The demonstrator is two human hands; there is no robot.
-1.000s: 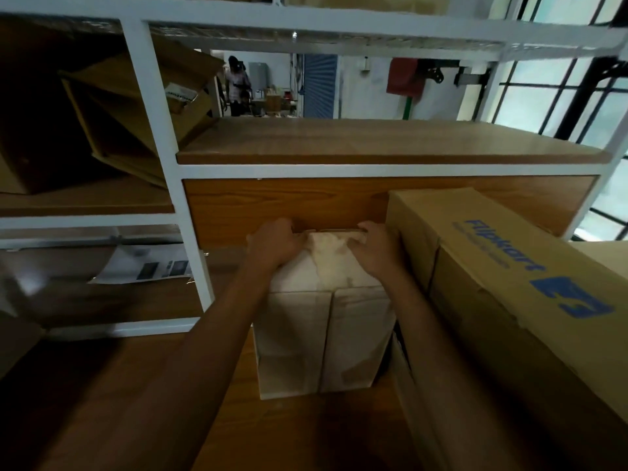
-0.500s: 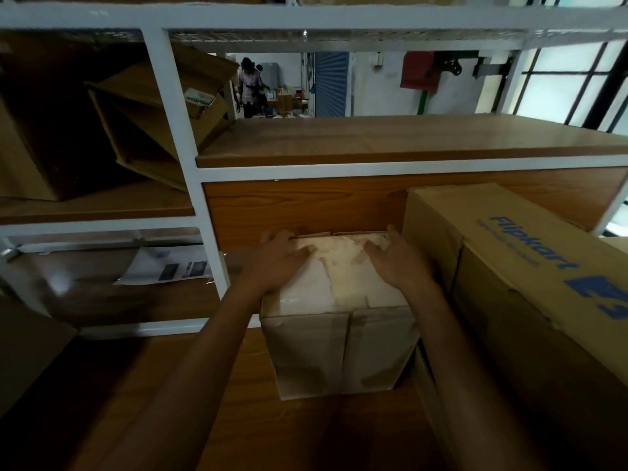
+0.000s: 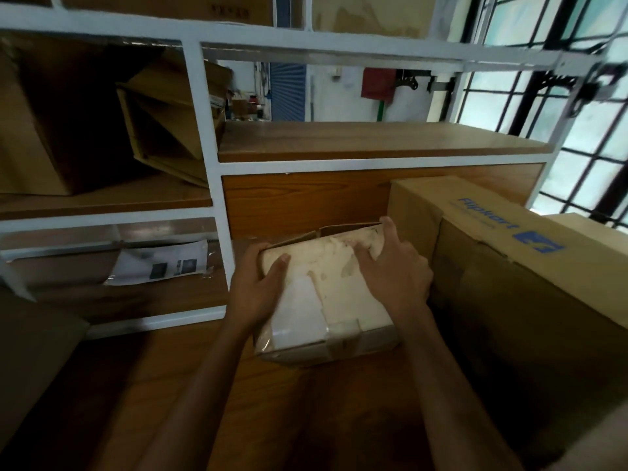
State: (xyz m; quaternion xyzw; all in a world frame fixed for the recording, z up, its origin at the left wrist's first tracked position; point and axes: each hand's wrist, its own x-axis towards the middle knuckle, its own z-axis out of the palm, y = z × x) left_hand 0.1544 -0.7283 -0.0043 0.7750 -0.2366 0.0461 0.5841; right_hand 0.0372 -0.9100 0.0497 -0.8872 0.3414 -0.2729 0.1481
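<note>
Left hand (image 3: pixel 253 290) grasps the box (image 3: pixel 333 300) at 9 o'clock, right hand (image 3: pixel 396 277) at 2. Stiff taped cardboard, probably light; hold opposite edges.

Around my work spot: shelving, spare cartons and a barred window.
On the brown wooden counter (image 3: pixel 163 385) I see a large brown cardboard carton printed with blue lettering (image 3: pixel 509 266) at the right. Behind stands a white metal shelf frame with wooden boards (image 3: pixel 373 141). Its left bay holds folded brown cardboard cartons (image 3: pixel 163 130), with a plastic-wrapped printed sheet (image 3: pixel 159 263) below. A black-barred window (image 3: pixel 577 130) fills the right.
</note>
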